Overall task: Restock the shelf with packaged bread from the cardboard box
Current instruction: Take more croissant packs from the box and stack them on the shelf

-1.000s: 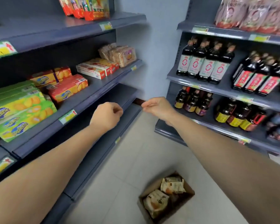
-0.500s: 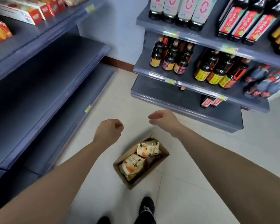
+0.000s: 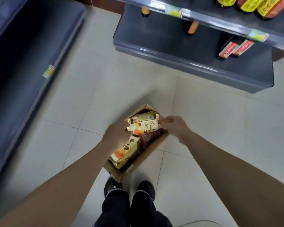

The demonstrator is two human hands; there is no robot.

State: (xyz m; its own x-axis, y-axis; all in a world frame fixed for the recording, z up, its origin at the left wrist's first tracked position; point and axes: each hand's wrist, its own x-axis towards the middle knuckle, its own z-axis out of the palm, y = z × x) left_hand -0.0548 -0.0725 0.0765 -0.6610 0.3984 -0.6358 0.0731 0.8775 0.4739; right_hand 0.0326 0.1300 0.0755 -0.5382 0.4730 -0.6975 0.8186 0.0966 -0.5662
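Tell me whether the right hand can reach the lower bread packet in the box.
Probably yes: the lower bread packet lies half bare in the cardboard box, though the croissant packet and left hand cover its far end.

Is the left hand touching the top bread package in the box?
Touching. The head view shows the left hand with fingers curled onto the left edge of the top bread package.

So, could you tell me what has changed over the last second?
The left hand and right hand came down to the box and took hold of the top pack by its ends. The lower pack stayed put in the box.
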